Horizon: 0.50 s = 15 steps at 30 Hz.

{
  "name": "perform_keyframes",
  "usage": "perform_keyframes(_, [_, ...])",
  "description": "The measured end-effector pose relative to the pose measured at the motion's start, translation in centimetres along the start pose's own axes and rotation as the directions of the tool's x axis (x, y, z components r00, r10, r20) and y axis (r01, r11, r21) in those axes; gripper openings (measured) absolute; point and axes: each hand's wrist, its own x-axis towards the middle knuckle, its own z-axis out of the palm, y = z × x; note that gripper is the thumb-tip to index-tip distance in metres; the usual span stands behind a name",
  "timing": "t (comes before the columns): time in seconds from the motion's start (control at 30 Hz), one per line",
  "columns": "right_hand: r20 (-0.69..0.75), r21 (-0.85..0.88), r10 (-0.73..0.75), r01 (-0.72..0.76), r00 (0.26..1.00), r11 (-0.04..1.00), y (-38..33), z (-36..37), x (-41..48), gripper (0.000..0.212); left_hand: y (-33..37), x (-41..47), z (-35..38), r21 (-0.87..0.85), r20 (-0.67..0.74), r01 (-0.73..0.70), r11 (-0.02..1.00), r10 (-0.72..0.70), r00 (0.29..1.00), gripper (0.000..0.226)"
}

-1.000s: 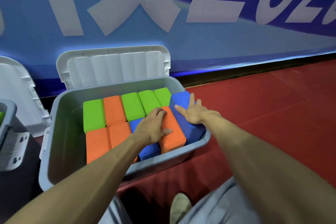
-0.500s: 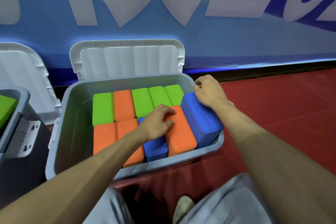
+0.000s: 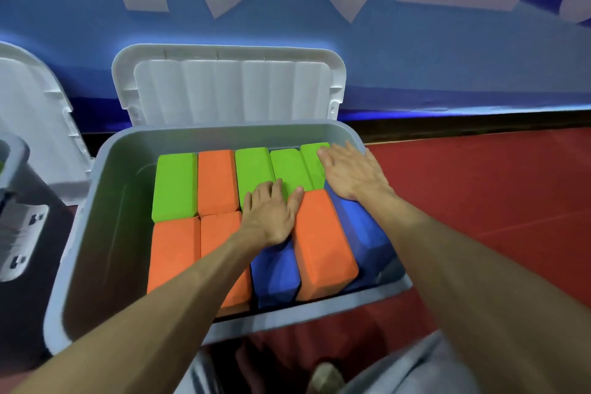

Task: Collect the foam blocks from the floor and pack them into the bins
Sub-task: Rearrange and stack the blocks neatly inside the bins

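Basically a seating step: both hands are flat, fingers straight and a little spread, gripping nothing, just pressing down. Left hand (image 3: 271,214) lies palm-down where the front-row middle blue block (image 3: 275,272) meets the green blocks (image 3: 174,182) of the back row. Right hand (image 3: 351,173) lies on the far end of the right blue block (image 3: 361,233), fingertips reaching onto the last green one. All the foam blocks in view are already inside the grey bin (image 3: 287,320), in two rows: green, orange, then three green at the back; two orange, blue, orange, blue at the front. No loose blocks show on the red floor (image 3: 479,201) in this view. The right blue block sits tilted, wedged between the front orange block (image 3: 323,243) and the bin's right wall, and that orange one rides a bit higher than its neighbours. My read: the row is a tight fit, hence flat palms rather than a grip, since foam compresses and slides down under even pressure. The lid (image 3: 230,86) stands open, leaning on the blue wall behind, out of the way. It probably won't close flush until that corner is pushed level. A second bin (image 3: 9,150) is at the left edge, contents mostly out of frame.
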Motion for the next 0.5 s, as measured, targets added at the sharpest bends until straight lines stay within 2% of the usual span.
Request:
perform_keyframes(0.17, [0.035, 0.017, 0.015, -0.016, 0.999, 1.000, -0.1, 0.4, 0.9, 0.054, -0.2, 0.4, 0.2, 0.030, 0.005, -0.017, 0.999, 0.017, 1.000, 0.065])
perform_keyframes(0.5, [-0.081, -0.004, 0.003, -0.004, 0.997, 1.000, 0.1, 3.3, -3.1, 0.052, -1.5, -0.8, 0.8, 0.015, 0.040, -0.068, 0.998, 0.067, 0.997, 0.067])
